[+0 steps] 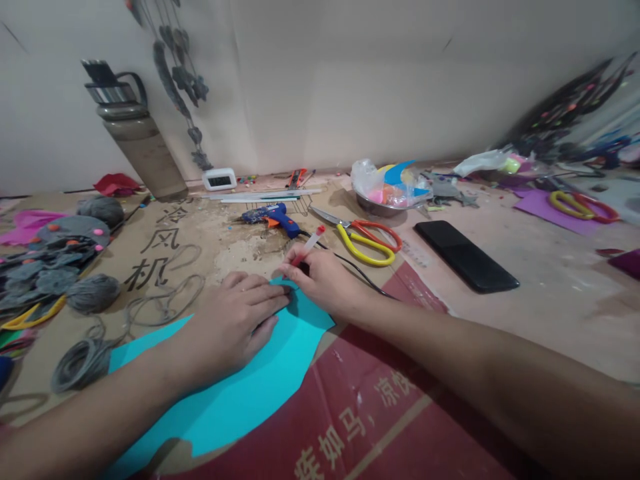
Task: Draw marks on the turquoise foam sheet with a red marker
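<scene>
While the desk [560, 293] carries many things, a wide cardboard [380, 373], partly brown and partly red, covers its left and near parts. On this cardboard lies the blue sheet [250, 393], with its far end around the middle of the desk. Near the desk's far edge, on the left side, stands the bottle [143, 150]; the bowl [373, 205] is near the same edge, more to the right. The left hand [243, 313] rests flat on the sheet, its fingers close together. Just beside it, at the sheet's far end, the right hand [323, 273] pinches the pen [310, 243]. To the right of the cardboard lies the phone [465, 257]. Beyond the right hand are the scissors [345, 235], and left of them the glue gun [280, 217]. The clock [220, 179] stands near the far edge. The pen leans, red end upward; its lower tip I cannot see clearly.
</scene>
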`<control>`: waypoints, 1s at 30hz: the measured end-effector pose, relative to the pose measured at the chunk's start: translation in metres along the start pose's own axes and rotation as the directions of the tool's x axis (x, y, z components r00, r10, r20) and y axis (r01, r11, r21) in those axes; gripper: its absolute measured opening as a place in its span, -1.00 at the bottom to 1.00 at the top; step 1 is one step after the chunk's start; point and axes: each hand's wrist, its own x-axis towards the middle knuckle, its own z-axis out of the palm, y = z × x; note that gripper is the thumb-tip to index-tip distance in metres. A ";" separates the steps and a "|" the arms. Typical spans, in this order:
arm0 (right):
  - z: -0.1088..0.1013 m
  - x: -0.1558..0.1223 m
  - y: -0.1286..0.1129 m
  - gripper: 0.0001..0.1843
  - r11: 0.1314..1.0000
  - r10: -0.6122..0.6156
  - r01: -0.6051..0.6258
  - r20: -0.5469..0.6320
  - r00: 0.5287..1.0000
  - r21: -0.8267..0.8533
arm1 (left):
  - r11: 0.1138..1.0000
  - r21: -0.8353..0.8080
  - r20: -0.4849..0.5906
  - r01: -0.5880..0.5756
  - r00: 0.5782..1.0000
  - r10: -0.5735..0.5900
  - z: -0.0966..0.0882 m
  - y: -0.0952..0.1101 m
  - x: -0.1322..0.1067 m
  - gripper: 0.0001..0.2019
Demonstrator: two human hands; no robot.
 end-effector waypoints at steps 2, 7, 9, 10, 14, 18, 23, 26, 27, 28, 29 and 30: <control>0.000 0.000 0.000 -0.83 1.000 -0.004 0.004 0.003 1.000 0.003 | 1.000 0.002 0.005 0.002 1.000 -0.002 0.000 0.000 0.000 -0.70; 0.000 0.001 0.000 -0.83 1.000 0.007 -0.007 0.007 1.000 0.008 | 1.000 -0.003 0.023 0.006 1.000 -0.006 0.000 -0.001 0.000 -0.69; 0.000 0.001 0.000 -0.83 1.000 0.010 -0.010 0.011 1.000 0.010 | 1.000 -0.003 0.023 0.008 1.000 -0.008 0.000 -0.001 0.000 -0.69; 0.001 0.001 0.000 -0.83 1.000 0.011 -0.011 0.014 1.000 0.012 | 1.000 -0.002 0.022 0.008 1.000 -0.008 0.000 -0.001 0.000 -0.70; 0.000 0.001 0.000 -0.81 1.000 0.011 -0.012 0.035 0.999 0.016 | 1.000 -0.001 0.020 0.007 1.000 -0.007 0.000 0.000 0.000 -0.70; -0.001 0.000 -0.001 -0.79 0.999 0.009 -0.011 0.043 0.999 0.042 | 1.000 -0.013 0.010 0.014 1.000 -0.014 0.000 0.000 0.000 -0.70; 0.001 0.003 0.003 -0.82 0.974 0.030 -0.018 -0.051 0.998 0.227 | 0.999 -0.032 0.028 0.005 1.000 -0.004 0.001 -0.003 0.000 -0.69; 0.002 0.005 0.006 -0.83 0.959 0.053 -0.020 -0.108 0.993 0.283 | 1.000 -0.030 0.027 -0.001 1.000 0.002 0.001 -0.003 0.000 -0.69; 0.002 0.005 0.006 -0.84 0.959 0.046 -0.008 -0.129 0.991 0.284 | 0.999 -0.032 0.022 -0.003 1.000 0.003 0.001 -0.003 0.000 -0.69; 0.001 0.006 0.006 -0.87 0.960 0.031 0.012 -0.149 0.988 0.281 | 0.999 -0.035 0.017 -0.003 1.000 0.003 0.001 -0.003 0.000 -0.68; 0.001 0.006 0.006 -0.89 0.960 0.012 0.034 -0.163 0.986 0.277 | 0.999 -0.040 0.013 0.000 1.000 0.001 0.000 -0.003 0.000 -0.68; 0.000 0.006 0.006 -0.91 0.961 -0.004 0.053 -0.176 0.984 0.271 | 0.999 -0.045 0.008 0.002 1.000 -0.002 0.000 -0.003 0.000 -0.68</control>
